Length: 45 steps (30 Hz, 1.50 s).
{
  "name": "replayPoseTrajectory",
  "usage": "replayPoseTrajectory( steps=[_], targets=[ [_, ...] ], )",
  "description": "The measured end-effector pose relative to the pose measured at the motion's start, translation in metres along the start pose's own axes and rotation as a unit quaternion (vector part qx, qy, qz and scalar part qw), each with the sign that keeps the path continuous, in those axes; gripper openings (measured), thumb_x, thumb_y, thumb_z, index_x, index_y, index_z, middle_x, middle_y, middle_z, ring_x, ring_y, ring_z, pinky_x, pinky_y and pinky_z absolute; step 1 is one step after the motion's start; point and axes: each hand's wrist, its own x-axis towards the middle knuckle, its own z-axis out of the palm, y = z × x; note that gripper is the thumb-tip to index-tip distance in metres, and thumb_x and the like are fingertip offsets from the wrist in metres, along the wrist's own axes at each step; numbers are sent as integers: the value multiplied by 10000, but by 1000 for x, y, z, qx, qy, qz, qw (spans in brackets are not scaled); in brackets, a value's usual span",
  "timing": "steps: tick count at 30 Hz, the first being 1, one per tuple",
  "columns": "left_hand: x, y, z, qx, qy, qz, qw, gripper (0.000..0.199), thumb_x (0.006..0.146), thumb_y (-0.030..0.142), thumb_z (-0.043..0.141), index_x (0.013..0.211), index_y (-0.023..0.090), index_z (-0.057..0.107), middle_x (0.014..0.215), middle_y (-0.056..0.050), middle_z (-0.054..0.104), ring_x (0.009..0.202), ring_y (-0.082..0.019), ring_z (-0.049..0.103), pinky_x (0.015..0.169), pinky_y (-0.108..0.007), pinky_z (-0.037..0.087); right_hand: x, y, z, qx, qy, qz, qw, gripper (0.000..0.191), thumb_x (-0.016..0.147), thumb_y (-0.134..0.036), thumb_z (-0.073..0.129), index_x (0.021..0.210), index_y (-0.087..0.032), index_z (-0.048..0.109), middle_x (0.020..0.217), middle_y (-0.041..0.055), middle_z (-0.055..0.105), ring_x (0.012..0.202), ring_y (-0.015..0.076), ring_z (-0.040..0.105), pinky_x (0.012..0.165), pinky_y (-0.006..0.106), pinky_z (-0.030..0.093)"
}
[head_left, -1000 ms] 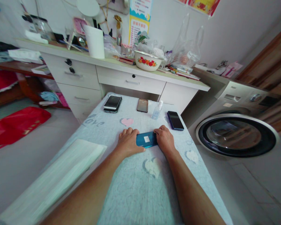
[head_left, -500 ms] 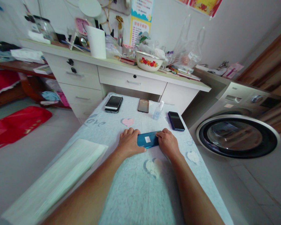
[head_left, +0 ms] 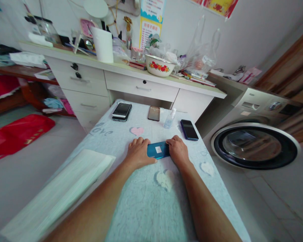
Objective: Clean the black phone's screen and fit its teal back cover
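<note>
A blue smartphone (head_left: 155, 154) lies back side up near the middle of the table, with a small white square label on its back. My left hand (head_left: 139, 153) grips its left end, the thumb along the near edge and the fingers at the far side. At the right end, my right hand (head_left: 177, 150) is closed over the phone with its fingers curled and covers the camera-side corner. Whether anything small is under those right fingers is hidden. Beyond the hands stands a clear spray bottle (head_left: 169, 119), and a dark phone (head_left: 189, 130) lies to its right.
A stack of phones (head_left: 122, 112) and a brownish phone case (head_left: 154, 113) lie at the table's far end. On the left edge rests a folded white cloth or paper (head_left: 58, 191). A white desk (head_left: 143, 79) closes off the far side; a washing machine (head_left: 255, 141) stands at right.
My right hand has slid a little to the left over the phone's right end. The left hand and phone stay nearly in place; the view has shifted slightly.
</note>
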Motion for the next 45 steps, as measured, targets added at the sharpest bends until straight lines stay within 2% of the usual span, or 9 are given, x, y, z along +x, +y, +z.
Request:
replayPoseTrajectory(
  steps=[14,22,35,45],
  targets=[
    [1,0,0,-3,-4,-5,1000,704,548,600,697,1147,277,514,1166,-73,524,1122,-306,470,942,-425,383,7,18,2,-2,21,54,998,333,989,-261,398,1080,-257,719,1060,70,616,979,185,562,762,253,379],
    [0,-2,1,0,1,1,1000,712,538,616,702,1138,277,522,1158,-75,526,1109,-304,479,930,-430,397,6,21,-1,-11,7,88,996,334,987,-256,398,1087,-255,716,1071,67,623,989,177,574,738,242,378],
    [0,-1,1,1,1,1,1000,703,546,607,698,1139,279,514,1164,-70,527,1117,-301,476,931,-426,396,-4,17,-7,-36,-14,80,996,321,979,-262,413,1013,-240,731,1015,70,625,944,175,590,725,247,384],
    [-1,3,-4,3,-14,-16,1000,711,552,598,710,1162,291,514,1195,-71,521,1141,-304,466,957,-421,382,-10,3,-11,-31,-18,51,998,302,967,-224,422,1020,-238,719,1018,68,618,924,175,587,723,256,381]
  ],
)
